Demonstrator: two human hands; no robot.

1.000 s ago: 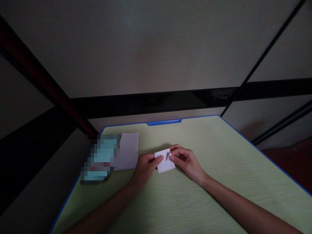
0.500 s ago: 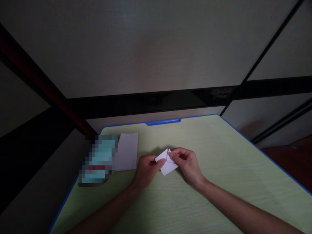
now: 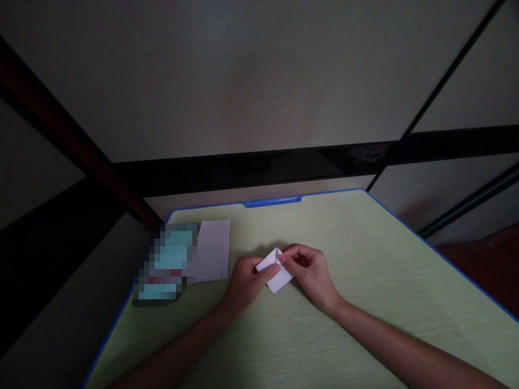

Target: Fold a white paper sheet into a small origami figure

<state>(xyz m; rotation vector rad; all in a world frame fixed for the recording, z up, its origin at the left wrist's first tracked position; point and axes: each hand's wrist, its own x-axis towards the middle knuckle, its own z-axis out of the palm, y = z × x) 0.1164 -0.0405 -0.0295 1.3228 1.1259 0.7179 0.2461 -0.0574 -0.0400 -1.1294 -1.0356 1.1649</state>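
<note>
Turned from the squarer stance of a second ago, the folded paper (image 3: 277,283) is now lying as a diamond between the two hands, one corner swung toward the far edge. The left hand (image 3: 242,283) is holding its left side in a closed grip, thumb pressing flat on top and fingers tucking underneath. The right hand (image 3: 315,274) is pinching the upper right side, its thumb bearing down near the far corner. Whether the near corner is touching the tabletop (image 3: 365,248) is staying unclear.

The paper is looking very light and thin, probably somewhat stiff where its layers are doubling, and easily creased or torn; its opposite side edges are seeming the best places for a thumb-and-finger hold. One corner is pointing away from the person and another toward them; being nearly square, it is showing no strong long axis, only a near-to-far diagonal.

Farther left, pale sheets (image 3: 213,251) are resting on the tabletop, a pixelated item (image 3: 174,251) lying beside them. A blue strip (image 3: 272,202) is edging the far side, below a cabinet panel (image 3: 255,81).
</note>
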